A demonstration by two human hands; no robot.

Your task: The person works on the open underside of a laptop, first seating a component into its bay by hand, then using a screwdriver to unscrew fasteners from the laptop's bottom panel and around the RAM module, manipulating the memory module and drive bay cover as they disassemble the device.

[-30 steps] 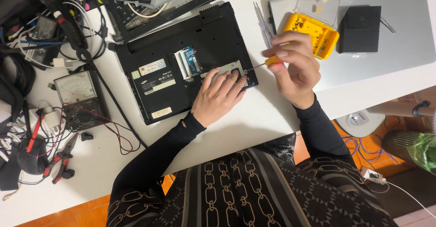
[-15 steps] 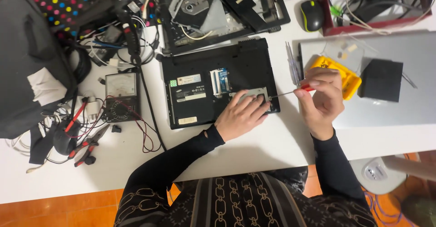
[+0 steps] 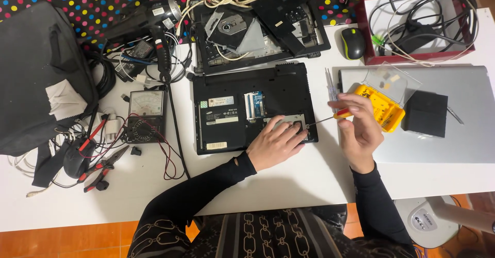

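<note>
A black laptop (image 3: 242,90) lies upside down on the white table (image 3: 309,178), its base open over a blue-green board. My left hand (image 3: 276,143) rests flat on the grey cover plate (image 3: 291,119) at the laptop's near right corner. My right hand (image 3: 358,126) grips a small screwdriver (image 3: 330,116) with a red and yellow handle; its thin shaft points left to the edge of that plate, near my left fingertips.
A yellow bit case (image 3: 384,106) with a clear lid and a black box (image 3: 425,113) sit on a silver laptop (image 3: 464,134) at right. A multimeter (image 3: 146,116), pliers (image 3: 105,167), cables and a dark bag (image 3: 41,77) crowd the left. Dismantled laptop parts (image 3: 258,23), a mouse (image 3: 352,43) and a red tray (image 3: 417,26) lie behind.
The view has swung up and left, showing more of the table's far side. My hands stay at the laptop's corner, the screwdriver still held to the plate.
</note>
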